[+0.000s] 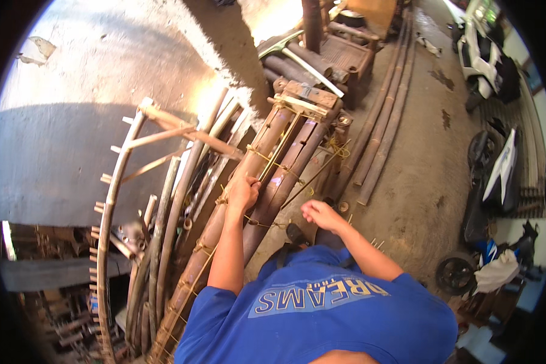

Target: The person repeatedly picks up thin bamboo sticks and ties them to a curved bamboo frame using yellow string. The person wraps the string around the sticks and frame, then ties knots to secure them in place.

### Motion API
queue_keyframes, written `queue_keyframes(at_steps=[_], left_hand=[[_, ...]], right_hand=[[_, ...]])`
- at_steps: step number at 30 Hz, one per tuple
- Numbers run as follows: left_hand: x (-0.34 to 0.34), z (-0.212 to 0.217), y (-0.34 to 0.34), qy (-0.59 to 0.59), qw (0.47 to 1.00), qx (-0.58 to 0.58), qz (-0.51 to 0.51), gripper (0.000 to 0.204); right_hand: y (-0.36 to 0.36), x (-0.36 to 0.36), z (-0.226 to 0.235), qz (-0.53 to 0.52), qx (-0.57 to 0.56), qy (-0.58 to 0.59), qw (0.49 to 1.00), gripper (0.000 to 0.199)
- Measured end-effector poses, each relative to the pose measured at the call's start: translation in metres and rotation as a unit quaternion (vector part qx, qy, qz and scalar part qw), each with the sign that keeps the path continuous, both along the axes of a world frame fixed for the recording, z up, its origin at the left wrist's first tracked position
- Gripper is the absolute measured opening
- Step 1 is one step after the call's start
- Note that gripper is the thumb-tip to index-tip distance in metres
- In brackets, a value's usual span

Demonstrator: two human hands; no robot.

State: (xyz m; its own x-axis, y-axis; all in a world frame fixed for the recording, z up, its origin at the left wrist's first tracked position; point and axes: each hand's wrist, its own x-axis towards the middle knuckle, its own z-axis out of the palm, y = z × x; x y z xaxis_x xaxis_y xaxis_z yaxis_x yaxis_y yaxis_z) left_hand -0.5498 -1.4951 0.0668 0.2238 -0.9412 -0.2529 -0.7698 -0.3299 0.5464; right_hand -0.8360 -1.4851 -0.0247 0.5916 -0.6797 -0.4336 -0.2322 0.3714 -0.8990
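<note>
A long assembly of brown bamboo poles slants up in front of me, lashed at intervals with yellow twine. My left hand lies closed against its left pole. A thin yellowish strip runs between the poles down to these fingers; whether they grip it is hidden. To the right of the bamboo, my right hand hangs with curled fingers, apart from the poles. Anything inside it is too small to make out. A wooden block caps the far end, beside a loose tangle of twine.
A curved bamboo piece with pegs and several upright poles crowd the left, by a wall. Long poles lie on the floor at right. A bamboo chair stands at the back; motorcycles line the right side.
</note>
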Motion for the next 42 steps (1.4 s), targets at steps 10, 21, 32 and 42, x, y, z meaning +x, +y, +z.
queue_keyframes(at_steps=[10,21,32,42], left_hand=[[-0.065,-0.041,-0.039,-0.043,0.98,-0.068,0.182,0.03],[-0.076,-0.024,-0.044,0.011,0.972,-0.095,0.216,0.024],[-0.049,-0.015,-0.071,0.137,0.944,-0.175,0.243,0.024],[0.084,-0.055,-0.152,-0.216,0.954,0.134,0.157,0.03]], right_hand=[[-0.115,0.088,0.059,-0.318,0.32,-0.298,0.841,0.019],[-0.214,0.233,0.053,0.278,-0.468,0.076,0.835,0.052],[-0.133,0.052,0.057,0.433,-0.359,-0.096,0.821,0.035],[-0.182,-0.02,0.047,0.203,-0.421,-0.089,0.879,0.04]])
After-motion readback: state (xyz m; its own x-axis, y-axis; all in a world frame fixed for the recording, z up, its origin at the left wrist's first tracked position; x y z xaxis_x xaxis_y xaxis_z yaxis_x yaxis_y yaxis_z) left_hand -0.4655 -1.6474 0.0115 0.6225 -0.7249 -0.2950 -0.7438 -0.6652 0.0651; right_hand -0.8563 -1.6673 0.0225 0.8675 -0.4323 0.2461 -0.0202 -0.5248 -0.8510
